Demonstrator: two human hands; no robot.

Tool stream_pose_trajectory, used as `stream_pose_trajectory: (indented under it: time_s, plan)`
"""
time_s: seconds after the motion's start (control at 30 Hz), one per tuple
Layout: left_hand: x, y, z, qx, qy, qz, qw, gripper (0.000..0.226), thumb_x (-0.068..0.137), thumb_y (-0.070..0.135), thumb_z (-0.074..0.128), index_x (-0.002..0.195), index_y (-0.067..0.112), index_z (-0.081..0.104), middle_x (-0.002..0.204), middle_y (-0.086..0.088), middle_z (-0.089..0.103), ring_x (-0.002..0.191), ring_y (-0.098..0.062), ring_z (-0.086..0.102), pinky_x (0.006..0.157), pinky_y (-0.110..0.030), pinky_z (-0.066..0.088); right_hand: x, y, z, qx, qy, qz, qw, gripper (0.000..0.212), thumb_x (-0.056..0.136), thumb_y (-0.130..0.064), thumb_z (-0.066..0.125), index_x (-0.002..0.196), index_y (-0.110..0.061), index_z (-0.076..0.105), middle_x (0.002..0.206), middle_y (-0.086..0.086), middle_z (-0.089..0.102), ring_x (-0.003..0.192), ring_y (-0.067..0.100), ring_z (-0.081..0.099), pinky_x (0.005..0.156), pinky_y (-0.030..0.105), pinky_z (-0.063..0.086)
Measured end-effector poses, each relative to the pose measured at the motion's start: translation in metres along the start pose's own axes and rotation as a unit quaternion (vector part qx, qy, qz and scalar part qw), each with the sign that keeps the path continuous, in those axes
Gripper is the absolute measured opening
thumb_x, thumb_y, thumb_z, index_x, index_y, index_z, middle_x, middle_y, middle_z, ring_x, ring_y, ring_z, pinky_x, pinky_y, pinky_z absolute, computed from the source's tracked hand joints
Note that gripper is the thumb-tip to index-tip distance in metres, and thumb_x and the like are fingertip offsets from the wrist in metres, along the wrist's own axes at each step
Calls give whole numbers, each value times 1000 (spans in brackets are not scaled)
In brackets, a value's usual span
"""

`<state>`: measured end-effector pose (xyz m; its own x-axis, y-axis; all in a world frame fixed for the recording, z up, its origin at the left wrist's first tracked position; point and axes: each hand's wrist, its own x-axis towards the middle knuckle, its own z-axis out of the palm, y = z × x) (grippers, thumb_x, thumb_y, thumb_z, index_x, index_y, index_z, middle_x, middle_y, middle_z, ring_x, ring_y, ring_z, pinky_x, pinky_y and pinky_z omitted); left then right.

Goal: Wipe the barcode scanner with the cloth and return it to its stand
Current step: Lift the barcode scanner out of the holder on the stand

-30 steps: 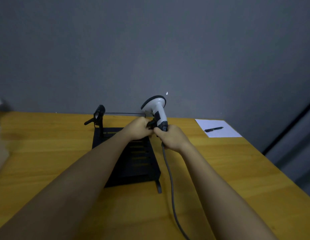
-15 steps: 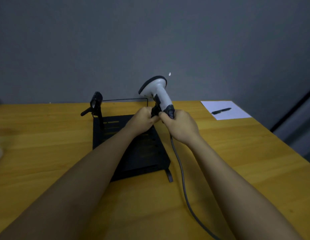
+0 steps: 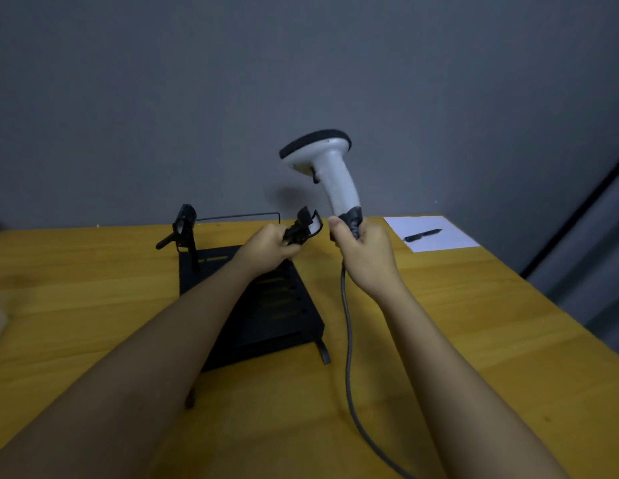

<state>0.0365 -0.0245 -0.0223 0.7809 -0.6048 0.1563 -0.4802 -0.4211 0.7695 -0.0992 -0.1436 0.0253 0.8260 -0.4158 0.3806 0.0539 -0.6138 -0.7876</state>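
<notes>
The white barcode scanner (image 3: 335,171) with a black rim is held upright above the table, head pointing left. My right hand (image 3: 361,252) is closed around the dark base of its handle, and a grey cable (image 3: 348,340) trails down toward me. My left hand (image 3: 270,250) grips the black cradle clip (image 3: 306,224) of the stand, a short gap to the left of the scanner handle. The black stand base (image 3: 266,305) lies on the table under my left forearm. No cloth is visible.
A second black clip on a post (image 3: 185,229) rises at the stand's back left. A white paper sheet (image 3: 436,236) with a black pen (image 3: 422,235) lies at the far right of the wooden table (image 3: 474,323). A grey wall stands behind.
The scanner has come out of the cradle clip and risen up and to the right in my right hand. My left hand stays on the clip, and both hands have separated.
</notes>
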Motion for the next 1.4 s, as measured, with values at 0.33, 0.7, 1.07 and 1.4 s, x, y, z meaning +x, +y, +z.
stream_pose_trajectory:
  time_s: [0.33,0.7,1.07,1.4]
  plan:
    - [-76,62,-57,108,48,-51,992,55,96,36,50,145,15,35,150,-7,37,140,-25,29,111,-38,28,-44,-31,-12,110,-51,-45,992,36,91,-42,50,71,-12,49,61,7,42,53,17,40,51,31,31]
    - [-226,77,-74,-269,22,-86,959,38,96,40,49,123,17,64,124,3,67,120,-12,57,105,-37,42,-135,-73,42,130,-139,-101,976,22,95,-31,53,73,-30,52,62,-5,50,56,10,48,56,30,38]
    - [-274,61,-93,-299,18,-97,949,14,97,22,51,93,21,64,92,4,67,100,-15,59,108,-39,36,-176,-95,64,32,-216,-137,966,20,92,-49,47,83,-31,49,70,6,60,62,22,56,56,39,41]
    - [-284,47,-99,-296,21,-105,949,22,99,17,48,120,15,51,104,-2,65,101,-18,62,94,-38,50,-155,-101,27,102,-214,-21,971,55,80,-70,42,98,-22,63,92,2,68,90,19,65,82,36,52]
